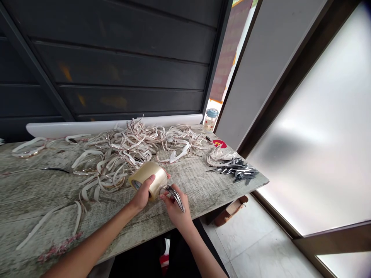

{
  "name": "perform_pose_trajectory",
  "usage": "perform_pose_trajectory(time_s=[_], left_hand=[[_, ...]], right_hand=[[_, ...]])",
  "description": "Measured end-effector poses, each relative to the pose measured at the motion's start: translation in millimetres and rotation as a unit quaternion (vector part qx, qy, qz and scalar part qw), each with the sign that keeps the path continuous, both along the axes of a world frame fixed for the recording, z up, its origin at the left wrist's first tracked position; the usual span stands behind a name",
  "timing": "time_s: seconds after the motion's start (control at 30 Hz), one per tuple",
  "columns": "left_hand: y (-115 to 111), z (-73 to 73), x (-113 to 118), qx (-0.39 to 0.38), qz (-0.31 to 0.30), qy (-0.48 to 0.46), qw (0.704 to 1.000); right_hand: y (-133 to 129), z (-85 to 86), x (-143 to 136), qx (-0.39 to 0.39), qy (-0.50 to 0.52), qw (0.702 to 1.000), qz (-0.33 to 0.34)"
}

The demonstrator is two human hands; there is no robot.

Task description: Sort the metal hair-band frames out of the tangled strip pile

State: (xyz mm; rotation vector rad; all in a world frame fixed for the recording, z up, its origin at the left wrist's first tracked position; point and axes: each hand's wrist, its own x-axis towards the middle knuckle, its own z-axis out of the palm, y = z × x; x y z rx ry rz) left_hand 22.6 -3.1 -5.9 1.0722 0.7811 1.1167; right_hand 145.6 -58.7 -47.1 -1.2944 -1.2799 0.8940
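My left hand [142, 194] is wrapped round a wide roll of clear yellowish tape [153, 173], tilted above the table's front part. Just right of the roll, my right hand [177, 208] grips a curved, shiny silver strip [176, 197], its fingers close to the roll's side. Behind the roll lies a tangled heap of white and metallic curved strips [139, 139]. A bundle of pale strips [218, 157] rests on the right, beside a pile of dark silver pieces [239, 170].
The wood-patterned table [203, 193] ends at a right corner. A bottle with a blue lid [210, 119] and a red round item [219, 144] are at the back right. A white roll [69, 128] lies along the back. Below is a cardboard box [232, 211].
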Motion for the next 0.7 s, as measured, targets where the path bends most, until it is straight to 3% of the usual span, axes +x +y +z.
perform_pose_trajectory(time_s=[0.27,0.5,0.7], left_hand=[[1,-5.2,-3,0.000,-0.020,0.020,1.000],[5,-12.1,-6,0.040,-0.039,0.067,0.996],[1,-8.6,-4,0.031,-0.013,0.069,0.997]], right_hand=[[-5,11.6,0,0.014,0.015,1.000,0.011],[-4,10.8,0,0.024,0.066,0.997,0.017],[-4,12.6,-1,0.040,0.081,0.996,0.015]])
